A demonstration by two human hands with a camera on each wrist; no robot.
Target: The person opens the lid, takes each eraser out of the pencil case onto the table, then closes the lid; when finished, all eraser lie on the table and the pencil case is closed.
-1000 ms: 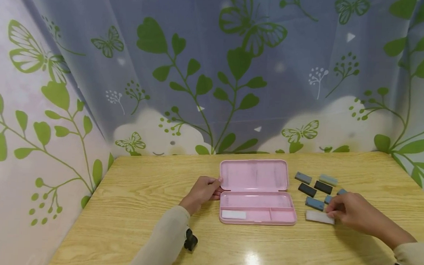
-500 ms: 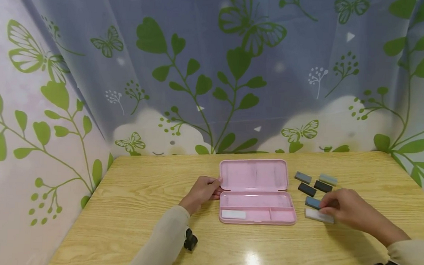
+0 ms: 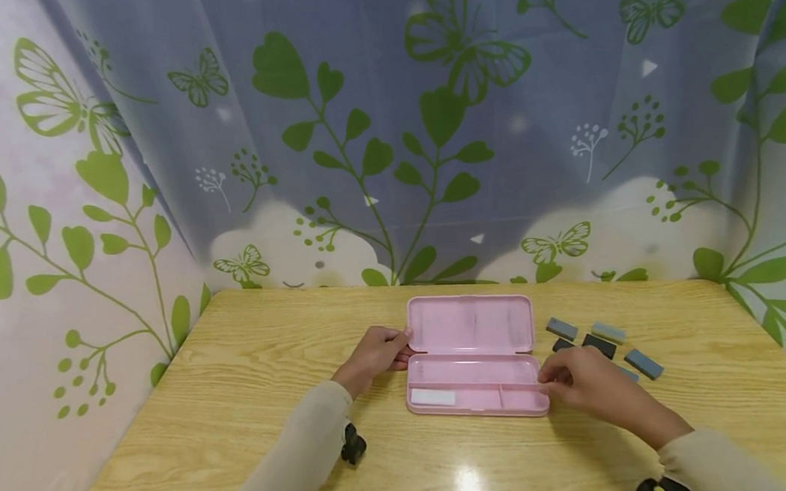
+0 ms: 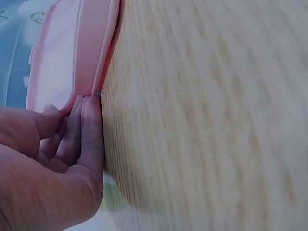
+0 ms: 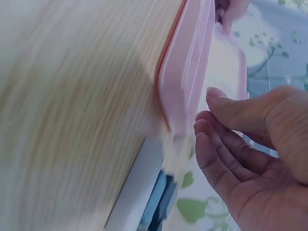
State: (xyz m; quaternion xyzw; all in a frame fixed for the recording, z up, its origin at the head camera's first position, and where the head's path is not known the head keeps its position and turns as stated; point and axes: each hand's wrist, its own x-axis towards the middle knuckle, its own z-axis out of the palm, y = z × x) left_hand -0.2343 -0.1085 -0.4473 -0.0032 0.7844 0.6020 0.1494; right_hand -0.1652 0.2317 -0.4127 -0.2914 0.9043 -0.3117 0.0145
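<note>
A pink pencil case (image 3: 471, 324) lies open on the table, its lid folded back. One white eraser-like block (image 3: 433, 397) sits in its front left compartment. My left hand (image 3: 378, 352) grips the case's left side at the hinge. In the left wrist view, that hand's thumb (image 4: 49, 115) is on the lid's rim, its fingers against the case's end. My right hand (image 3: 590, 385) hovers at the case's right end, fingers loosely bent; the right wrist view shows nothing between thumb and fingers. Below it lies a longer white block (image 5: 137, 187) on the table, hidden in the head view.
Right of the case lie a grey block (image 3: 562, 329), a pale block (image 3: 608, 333), a black block (image 3: 599, 346) and a blue block (image 3: 644, 364). Others are partly covered by the right hand. A patterned curtain (image 3: 346, 122) hangs behind the wooden table (image 3: 280, 329).
My right hand has moved left from over the blocks to the right end of the pencil case, uncovering the blue block farthest right. The left hand has stayed in place.
</note>
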